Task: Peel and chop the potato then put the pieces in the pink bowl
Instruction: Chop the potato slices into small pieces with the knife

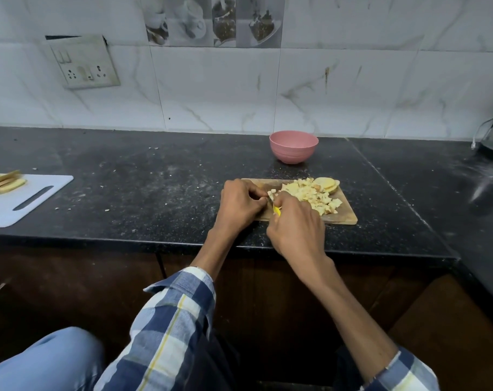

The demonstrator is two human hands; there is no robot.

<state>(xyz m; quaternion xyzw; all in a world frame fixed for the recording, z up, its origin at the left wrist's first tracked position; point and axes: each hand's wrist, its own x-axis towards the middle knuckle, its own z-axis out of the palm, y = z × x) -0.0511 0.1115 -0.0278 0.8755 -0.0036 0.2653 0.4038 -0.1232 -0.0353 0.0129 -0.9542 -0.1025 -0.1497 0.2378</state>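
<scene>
Chopping potato on the wooden board (344,218): right hand (296,230) gripping the yellow-handled knife (276,210), left hand (241,203) pinching a small piece (271,195). Keeping fingertips curled back, cuts short. Diced pile (315,197) beside uncut slices (325,184); pink bowl (293,146) waiting behind on the tabletop (155,193).

A dark speckled stone surface (155,187) runs along the wall, dusted with pale crumbs. Behind the surface rises a wall of white marble-look tiles (352,88) with grey veins. High on that wall, above the surface's middle, sits a band of grey picture tiles (211,21) showing cups. To the left of the band hangs a worn switch and socket plate (83,62), tilted and loose at its top edge. Below the surface stand dark brown wooden cupboard fronts (70,283).
</scene>
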